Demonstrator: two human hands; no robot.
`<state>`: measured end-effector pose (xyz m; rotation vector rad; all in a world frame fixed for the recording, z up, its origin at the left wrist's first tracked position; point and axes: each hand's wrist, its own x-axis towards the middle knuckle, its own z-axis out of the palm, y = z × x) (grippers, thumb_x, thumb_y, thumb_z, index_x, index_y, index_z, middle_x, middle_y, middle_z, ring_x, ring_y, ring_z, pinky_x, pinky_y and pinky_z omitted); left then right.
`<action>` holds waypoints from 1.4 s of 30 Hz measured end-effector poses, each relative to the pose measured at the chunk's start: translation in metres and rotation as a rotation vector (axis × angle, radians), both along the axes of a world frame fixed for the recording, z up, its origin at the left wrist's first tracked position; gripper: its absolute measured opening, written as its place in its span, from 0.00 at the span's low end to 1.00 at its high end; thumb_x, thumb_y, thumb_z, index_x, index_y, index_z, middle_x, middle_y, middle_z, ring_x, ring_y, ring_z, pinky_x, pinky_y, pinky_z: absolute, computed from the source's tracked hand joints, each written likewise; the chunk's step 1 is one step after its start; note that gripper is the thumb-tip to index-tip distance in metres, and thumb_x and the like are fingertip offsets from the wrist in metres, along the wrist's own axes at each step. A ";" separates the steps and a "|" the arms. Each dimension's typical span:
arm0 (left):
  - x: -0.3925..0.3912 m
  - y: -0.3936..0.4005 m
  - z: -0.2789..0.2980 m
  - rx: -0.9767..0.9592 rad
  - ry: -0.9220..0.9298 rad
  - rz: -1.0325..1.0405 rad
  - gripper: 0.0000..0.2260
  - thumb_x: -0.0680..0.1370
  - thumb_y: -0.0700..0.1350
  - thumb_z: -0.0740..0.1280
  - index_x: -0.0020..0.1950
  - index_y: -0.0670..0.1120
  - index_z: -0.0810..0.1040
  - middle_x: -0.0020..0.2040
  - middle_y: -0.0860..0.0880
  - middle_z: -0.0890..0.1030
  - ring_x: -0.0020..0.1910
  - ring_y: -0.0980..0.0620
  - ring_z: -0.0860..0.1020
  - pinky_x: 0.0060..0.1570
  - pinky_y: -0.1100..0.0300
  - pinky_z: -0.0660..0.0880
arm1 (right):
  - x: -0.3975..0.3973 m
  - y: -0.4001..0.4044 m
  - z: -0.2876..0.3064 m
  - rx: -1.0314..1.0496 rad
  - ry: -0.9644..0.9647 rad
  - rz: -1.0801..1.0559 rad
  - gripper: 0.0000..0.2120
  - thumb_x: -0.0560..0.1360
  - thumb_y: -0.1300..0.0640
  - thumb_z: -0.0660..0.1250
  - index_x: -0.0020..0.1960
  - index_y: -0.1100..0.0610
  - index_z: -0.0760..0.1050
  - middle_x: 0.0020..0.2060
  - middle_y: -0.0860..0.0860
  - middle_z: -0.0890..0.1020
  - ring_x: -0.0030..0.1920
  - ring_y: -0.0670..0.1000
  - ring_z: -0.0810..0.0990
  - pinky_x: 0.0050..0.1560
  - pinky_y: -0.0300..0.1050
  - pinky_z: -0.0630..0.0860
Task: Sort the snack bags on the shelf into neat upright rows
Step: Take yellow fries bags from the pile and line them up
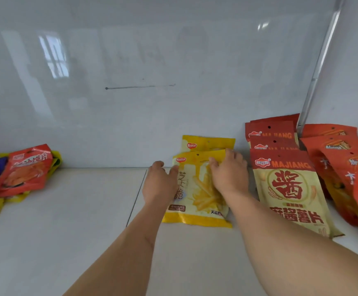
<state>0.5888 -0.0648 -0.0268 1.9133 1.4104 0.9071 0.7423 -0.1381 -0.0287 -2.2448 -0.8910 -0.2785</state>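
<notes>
A yellow snack bag point(197, 201) with pictured fries leans upright at mid-shelf. A second yellow bag point(208, 143) stands right behind it against the back wall. My left hand point(159, 182) holds the front bag's left edge. My right hand point(229, 174) presses on its upper right part, fingers over the top. To the right stands a row of red-and-cream MAJIANG bags point(289, 189), one behind another. Further right leans a row of orange bags point(344, 167).
A loose pile of red, yellow and blue bags point(22, 174) lies flat at the left end of the white shelf point(77, 221). A glossy white back wall point(152, 82) rises behind. A metal corner strip point(319, 71) runs up at right.
</notes>
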 end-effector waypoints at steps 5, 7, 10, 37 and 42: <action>-0.053 -0.007 0.005 0.307 0.402 0.051 0.16 0.83 0.53 0.58 0.67 0.48 0.76 0.63 0.50 0.79 0.61 0.47 0.77 0.53 0.54 0.72 | -0.038 0.012 0.003 -0.075 -0.424 0.215 0.15 0.78 0.50 0.65 0.59 0.58 0.78 0.58 0.56 0.79 0.58 0.60 0.76 0.56 0.54 0.71; -0.081 -0.008 0.002 0.411 0.552 0.063 0.15 0.83 0.52 0.58 0.65 0.48 0.77 0.62 0.49 0.79 0.61 0.47 0.76 0.54 0.53 0.72 | -0.064 0.019 -0.002 -0.116 -0.498 0.298 0.09 0.74 0.53 0.69 0.51 0.56 0.81 0.49 0.54 0.81 0.50 0.59 0.79 0.50 0.51 0.73; -0.126 -0.007 -0.002 0.470 0.715 0.073 0.15 0.84 0.51 0.56 0.65 0.48 0.76 0.61 0.50 0.79 0.60 0.47 0.76 0.56 0.54 0.71 | -0.105 0.024 -0.010 -0.164 -0.568 0.414 0.05 0.73 0.55 0.71 0.45 0.56 0.81 0.43 0.53 0.81 0.45 0.59 0.80 0.46 0.51 0.74; -0.459 0.105 0.021 0.590 0.565 0.303 0.12 0.82 0.50 0.60 0.49 0.46 0.81 0.49 0.48 0.82 0.51 0.46 0.79 0.39 0.54 0.69 | -0.477 0.168 0.016 0.009 -0.219 0.700 0.10 0.80 0.52 0.59 0.50 0.54 0.78 0.50 0.52 0.81 0.52 0.56 0.77 0.45 0.49 0.71; -0.490 0.140 0.041 0.407 0.277 0.453 0.14 0.82 0.51 0.59 0.61 0.48 0.79 0.58 0.50 0.80 0.54 0.45 0.78 0.42 0.54 0.72 | -0.502 0.208 0.030 0.072 -0.179 0.710 0.11 0.81 0.52 0.58 0.48 0.55 0.76 0.44 0.52 0.81 0.46 0.57 0.77 0.40 0.49 0.70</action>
